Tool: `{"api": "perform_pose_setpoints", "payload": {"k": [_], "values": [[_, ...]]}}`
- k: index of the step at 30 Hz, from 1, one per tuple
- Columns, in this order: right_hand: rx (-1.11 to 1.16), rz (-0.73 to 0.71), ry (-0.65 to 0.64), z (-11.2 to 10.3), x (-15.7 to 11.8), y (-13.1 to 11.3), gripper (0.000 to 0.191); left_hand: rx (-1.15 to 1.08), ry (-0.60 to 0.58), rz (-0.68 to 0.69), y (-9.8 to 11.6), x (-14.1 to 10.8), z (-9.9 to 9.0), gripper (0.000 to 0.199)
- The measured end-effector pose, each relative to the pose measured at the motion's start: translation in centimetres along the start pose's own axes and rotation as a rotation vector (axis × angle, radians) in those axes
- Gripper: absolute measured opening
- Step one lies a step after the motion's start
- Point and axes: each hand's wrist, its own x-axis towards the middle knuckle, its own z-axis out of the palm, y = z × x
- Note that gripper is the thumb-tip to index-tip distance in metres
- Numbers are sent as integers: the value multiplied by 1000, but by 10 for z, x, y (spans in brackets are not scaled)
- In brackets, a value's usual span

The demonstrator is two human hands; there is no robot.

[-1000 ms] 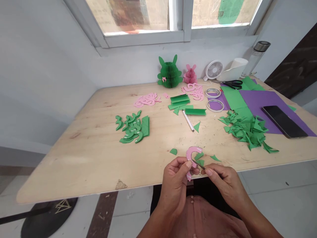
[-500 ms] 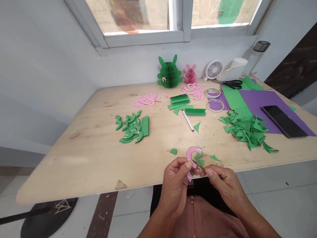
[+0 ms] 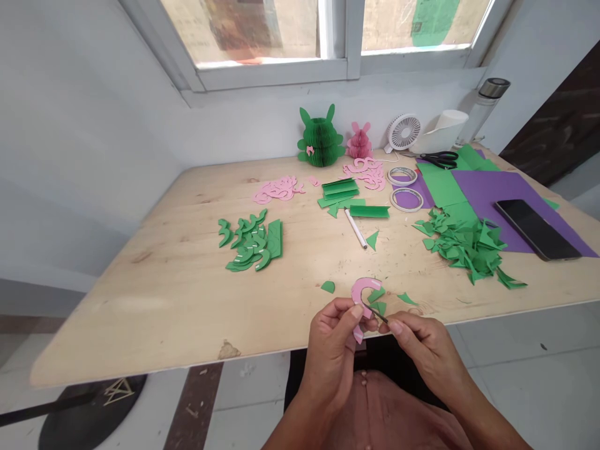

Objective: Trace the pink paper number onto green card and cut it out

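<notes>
The work in hand looks like close handling of a curved pink paper piece [image 3: 359, 290], held at the lower centre of the frame, over the front edge of the surface [image 3: 164, 281]. The left hand [image 3: 335, 337] has its fingers closed on the piece, thumb on top. The right hand [image 3: 426, 344] grips a thin dark tool [image 3: 377, 314], whose tip reaches the inner side of the curve; its exact kind is too small to tell. Pale patches show near the ends of the piece. As a judgement, the next move calls for a firm left pinch and light pressure from the tip, since thin paper could crease or tear. Small green scraps [image 3: 376, 295] lie just beyond the hands, with a white pen [image 3: 356, 229] farther up. Among containers, there is a clear bottle [image 3: 472, 119] at the upper right, its metal-coloured lid [image 3: 494, 87] on; whether it holds liquid, I cannot tell. The lower tape roll [image 3: 407, 209] is an open ring with purple paper [image 3: 492, 187] showing through it. Curved green pieces [image 3: 253, 244] are heaped left of centre, and a loose pile of green offcuts [image 3: 473, 247] sits at the right, beside a phone [image 3: 539, 230]. A green paper figure [image 3: 321, 140] and a smaller pink one [image 3: 360, 144] stand against the wall at upper centre.
</notes>
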Motion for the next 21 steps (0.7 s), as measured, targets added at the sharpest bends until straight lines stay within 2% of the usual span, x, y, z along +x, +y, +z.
{"api": "perform_pose_setpoints", "payload": {"k": [16,21], "values": [[-62,-3,53,-1,0,3,44,38,52,-10,1,1,0,13],[-23,11,159,-4,-2,0,38,63,77,-19,2,2,-1,15]]}}
